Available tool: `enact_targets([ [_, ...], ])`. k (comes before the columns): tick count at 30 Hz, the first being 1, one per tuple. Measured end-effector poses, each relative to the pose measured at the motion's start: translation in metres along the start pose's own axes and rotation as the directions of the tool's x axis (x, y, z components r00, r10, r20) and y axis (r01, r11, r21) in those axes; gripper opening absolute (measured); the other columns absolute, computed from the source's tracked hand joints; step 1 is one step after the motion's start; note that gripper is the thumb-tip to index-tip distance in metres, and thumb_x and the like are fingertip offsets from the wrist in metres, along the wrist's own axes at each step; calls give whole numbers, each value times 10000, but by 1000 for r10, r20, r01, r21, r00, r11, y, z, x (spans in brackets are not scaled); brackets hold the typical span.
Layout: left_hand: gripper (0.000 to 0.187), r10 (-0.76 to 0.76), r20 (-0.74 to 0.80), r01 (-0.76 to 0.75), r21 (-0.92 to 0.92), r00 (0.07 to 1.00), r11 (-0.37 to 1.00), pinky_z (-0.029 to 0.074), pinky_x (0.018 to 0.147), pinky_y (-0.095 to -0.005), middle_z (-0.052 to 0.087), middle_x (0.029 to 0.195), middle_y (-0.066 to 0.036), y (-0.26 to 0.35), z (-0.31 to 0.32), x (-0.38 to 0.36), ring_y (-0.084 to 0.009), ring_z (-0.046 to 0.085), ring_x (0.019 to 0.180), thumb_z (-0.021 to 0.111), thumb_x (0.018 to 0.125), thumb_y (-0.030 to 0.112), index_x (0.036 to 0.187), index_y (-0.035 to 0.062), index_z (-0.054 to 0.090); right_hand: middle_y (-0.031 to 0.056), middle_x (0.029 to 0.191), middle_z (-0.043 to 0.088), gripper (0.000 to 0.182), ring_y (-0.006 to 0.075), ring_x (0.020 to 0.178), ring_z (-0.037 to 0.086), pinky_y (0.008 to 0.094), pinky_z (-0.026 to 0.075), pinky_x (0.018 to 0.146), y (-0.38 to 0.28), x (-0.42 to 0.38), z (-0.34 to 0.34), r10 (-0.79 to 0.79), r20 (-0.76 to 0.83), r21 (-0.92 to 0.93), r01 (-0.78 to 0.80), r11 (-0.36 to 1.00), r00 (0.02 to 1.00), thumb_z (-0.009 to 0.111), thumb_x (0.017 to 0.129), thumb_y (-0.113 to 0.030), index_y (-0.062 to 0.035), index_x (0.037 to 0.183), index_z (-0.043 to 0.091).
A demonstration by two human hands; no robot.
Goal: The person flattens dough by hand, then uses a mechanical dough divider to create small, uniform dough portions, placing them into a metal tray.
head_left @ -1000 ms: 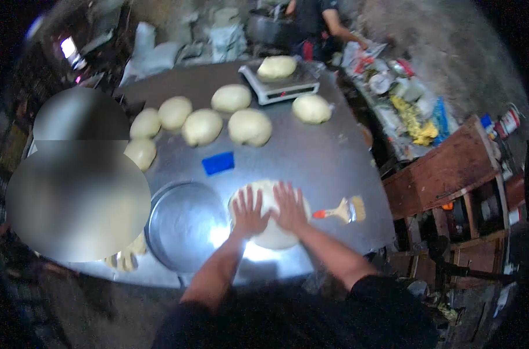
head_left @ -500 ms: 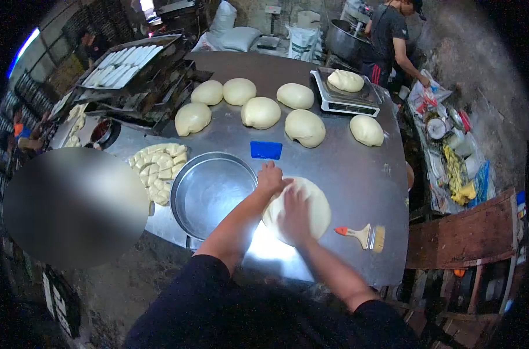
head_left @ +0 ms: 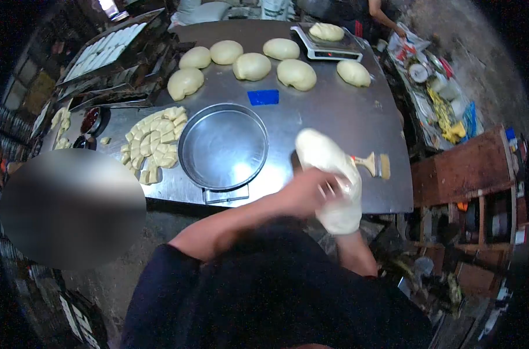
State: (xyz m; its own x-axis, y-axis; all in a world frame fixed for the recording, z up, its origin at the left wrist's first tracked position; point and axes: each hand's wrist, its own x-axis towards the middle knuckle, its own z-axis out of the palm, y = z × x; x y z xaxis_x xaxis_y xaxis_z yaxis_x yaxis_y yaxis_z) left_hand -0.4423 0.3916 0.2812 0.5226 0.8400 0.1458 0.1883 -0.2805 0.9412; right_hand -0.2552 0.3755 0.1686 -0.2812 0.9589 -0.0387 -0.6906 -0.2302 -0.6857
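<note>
A flattened piece of dough (head_left: pixel 333 168) is lifted off the metal table and hangs stretched and tilted. My left hand (head_left: pixel 318 191) grips its near side, with blurred fingers curled at the surface. Behind and below the dough my right hand is hidden; only the right forearm (head_left: pixel 357 256) shows, reaching up to support it. Partly covered by the dough, a brush (head_left: pixel 370 164) with a pale wooden handle lies just to the right. A round metal pan (head_left: pixel 222 187) stands to the left of my hands.
Several dough balls (head_left: pixel 251 67) rest across the back of the table (head_left: pixel 334 107), near a scale (head_left: pixel 334 54) bearing another. A blue scraper (head_left: pixel 263 97) lies beyond the pan. Cut dough pieces (head_left: pixel 154 136) sit at left. Another person's hand (head_left: pixel 399 30) is at the far right.
The dough has been raised from the table and moved right and towards me. My left hand has shifted from beside the dough to gripping it; my right hand has gone behind it.
</note>
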Motion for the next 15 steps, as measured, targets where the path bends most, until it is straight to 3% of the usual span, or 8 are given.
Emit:
enact_targets([
  [1,447,-302,-216,291,-79,929,953,516,777,-344,689,972,-142,1,-22,-8,-230,658,909,720,821,227,1210,47,594,64,1398,445,598,231,1301,412,388,343,1082,-3,-1,12,-14,6,-5,14,1000,1000,509,927,-442,-142,1419,351],
  [3,594,-423,-603,445,-124,677,887,531,730,-323,631,1169,-135,-67,-41,-9,-243,634,956,510,955,452,1391,58,425,70,1406,437,598,236,1308,404,394,336,1086,-7,6,27,-42,4,-2,42,999,999,511,927,-435,-138,1420,352],
  [5,685,-520,-118,242,-785,846,571,543,831,-397,590,1235,-177,-26,-40,-7,-282,623,1055,432,957,560,1386,26,413,76,1413,428,597,242,1315,396,400,328,1091,-9,16,33,-57,-10,0,57,998,998,513,927,-427,-134,1422,352],
  [6,687,-425,27,139,-962,905,235,534,883,-429,569,1266,-188,-17,-32,-6,-293,609,1098,439,957,552,1390,20,401,79,1417,424,597,245,1319,392,403,324,1093,-9,20,35,-61,-25,-5,61,998,998,514,926,-424,-132,1422,352],
  [10,733,-418,-181,95,-823,890,559,455,1011,-447,488,1364,-205,-8,-59,-23,-289,561,1179,440,946,563,1408,1,351,91,1433,407,597,256,1333,375,415,308,1102,-17,33,40,-74,-51,-27,72,997,996,518,926,-409,-124,1424,353],
  [12,805,-397,-92,136,-850,913,509,447,1019,-436,491,1367,-195,-27,-60,-34,-285,543,1205,407,918,632,1407,-5,349,97,1440,399,597,261,1340,367,421,301,1107,-18,39,38,-62,-68,-31,60,998,996,520,925,-402,-121,1425,354],
  [14,790,-331,95,123,-990,939,64,497,925,-417,582,1263,-136,-48,-58,-13,-240,584,1142,487,886,636,1335,-14,459,103,1448,390,597,267,1347,358,427,293,1111,-21,48,33,-52,-86,-43,48,998,995,521,925,-394,-117,1427,354],
  [15,819,-287,77,126,-980,955,157,438,1001,-424,567,1292,-114,-59,-48,6,-242,544,1194,427,885,680,1356,10,452,107,1452,386,597,269,1350,354,430,289,1113,-17,52,30,-40,-100,-53,34,998,994,522,925,-391,-115,1427,354],
])
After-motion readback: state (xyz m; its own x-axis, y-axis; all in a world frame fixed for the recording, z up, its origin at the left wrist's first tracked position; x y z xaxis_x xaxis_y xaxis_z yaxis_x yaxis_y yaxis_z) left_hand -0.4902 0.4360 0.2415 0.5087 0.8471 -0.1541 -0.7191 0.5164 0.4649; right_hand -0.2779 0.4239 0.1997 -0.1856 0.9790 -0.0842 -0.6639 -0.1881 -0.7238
